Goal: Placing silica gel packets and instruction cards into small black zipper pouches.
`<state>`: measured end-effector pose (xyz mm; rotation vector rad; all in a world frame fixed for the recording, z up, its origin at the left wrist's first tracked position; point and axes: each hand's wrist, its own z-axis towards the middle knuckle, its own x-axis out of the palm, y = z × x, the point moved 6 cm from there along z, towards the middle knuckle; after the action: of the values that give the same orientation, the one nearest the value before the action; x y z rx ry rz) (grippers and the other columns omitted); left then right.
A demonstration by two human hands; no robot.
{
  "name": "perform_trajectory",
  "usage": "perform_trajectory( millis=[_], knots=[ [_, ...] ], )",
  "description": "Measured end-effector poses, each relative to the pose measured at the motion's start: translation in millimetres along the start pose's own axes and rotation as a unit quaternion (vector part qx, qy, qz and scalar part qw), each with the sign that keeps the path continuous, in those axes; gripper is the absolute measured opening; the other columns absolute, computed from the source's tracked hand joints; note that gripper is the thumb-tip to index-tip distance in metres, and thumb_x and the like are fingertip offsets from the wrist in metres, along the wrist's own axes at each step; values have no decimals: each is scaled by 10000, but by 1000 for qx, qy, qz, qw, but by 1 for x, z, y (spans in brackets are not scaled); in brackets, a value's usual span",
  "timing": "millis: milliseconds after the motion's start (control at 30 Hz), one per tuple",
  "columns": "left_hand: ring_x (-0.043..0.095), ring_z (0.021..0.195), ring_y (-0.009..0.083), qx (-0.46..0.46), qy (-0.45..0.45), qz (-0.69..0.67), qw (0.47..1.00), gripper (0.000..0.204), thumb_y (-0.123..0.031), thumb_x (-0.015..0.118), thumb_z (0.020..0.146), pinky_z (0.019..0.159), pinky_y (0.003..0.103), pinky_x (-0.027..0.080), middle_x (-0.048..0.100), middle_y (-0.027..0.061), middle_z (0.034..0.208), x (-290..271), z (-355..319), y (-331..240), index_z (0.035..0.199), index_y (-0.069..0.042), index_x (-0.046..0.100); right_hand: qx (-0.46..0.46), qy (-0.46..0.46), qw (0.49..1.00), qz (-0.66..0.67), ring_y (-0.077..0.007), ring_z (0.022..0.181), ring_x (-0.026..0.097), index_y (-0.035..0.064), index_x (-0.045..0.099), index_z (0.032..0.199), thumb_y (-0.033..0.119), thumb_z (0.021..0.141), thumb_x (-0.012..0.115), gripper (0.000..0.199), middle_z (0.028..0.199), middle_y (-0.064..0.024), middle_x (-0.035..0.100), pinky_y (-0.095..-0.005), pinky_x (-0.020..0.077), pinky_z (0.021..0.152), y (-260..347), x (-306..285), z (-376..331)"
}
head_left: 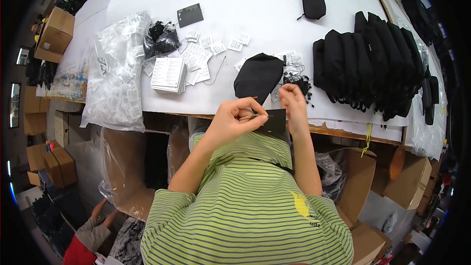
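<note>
My left hand (239,119) pinches a small black hang tag (274,121) by its left side, just past the table's front edge. My right hand (293,105) is raised at the tag's right side, its fingers curled together; whatever they may hold is too small to make out. A black fabric pouch (258,76) lies flat on the table just beyond my hands. To its right, partly behind my right hand, is a small heap of black tag strings (297,84). White printed labels (294,60) lie behind that heap.
On the white table (255,5), a stack of white cards (168,74), loose labels (196,58), a bag of black strings (161,39) and a large clear bag (114,73) stand left. Many black pouches (368,64) stand in rows right. Cardboard boxes (357,179) sit below.
</note>
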<state>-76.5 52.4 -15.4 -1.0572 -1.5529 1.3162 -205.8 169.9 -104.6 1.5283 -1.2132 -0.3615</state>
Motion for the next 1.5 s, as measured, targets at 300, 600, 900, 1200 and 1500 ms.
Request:
perform_trajectory(
  millis=[300,600,900,1200,1500],
  knots=[
    [464,620,65,130,-52,156,978,127,-10,639,815,541,203,351,556,18,787,0,-1,-25,935,-49,651,13,90,995,-40,-53,548,504,12,577,1014,66,841,617,186,687,22,546,-191,379,439,-8,17,3],
    [462,985,195,320,-105,573,747,219,-78,646,723,878,352,311,530,-10,1090,-12,-14,-34,926,-155,616,-167,171,890,-388,-28,531,422,16,659,878,32,759,658,120,630,24,510,-200,331,493,82,57,-43],
    [553,898,227,342,-36,503,793,285,-34,708,594,833,352,393,597,20,942,-14,-17,-21,848,-82,588,-210,135,877,-410,-90,532,481,-4,645,907,16,761,645,147,677,-49,550,-234,388,512,100,65,-51],
    [530,982,235,395,-95,510,758,216,-68,696,584,898,419,387,599,34,1047,-17,-27,-25,780,-83,604,-193,164,878,-407,-90,519,481,-2,638,903,34,763,652,145,650,-47,542,-233,387,498,97,74,-62],
    [550,849,187,362,-72,513,775,249,-76,700,579,881,401,396,591,17,889,-20,-25,-25,816,-82,626,-190,182,871,-414,-94,520,480,-4,635,903,36,756,651,153,643,-50,542,-235,382,495,93,76,-65]
  ],
)
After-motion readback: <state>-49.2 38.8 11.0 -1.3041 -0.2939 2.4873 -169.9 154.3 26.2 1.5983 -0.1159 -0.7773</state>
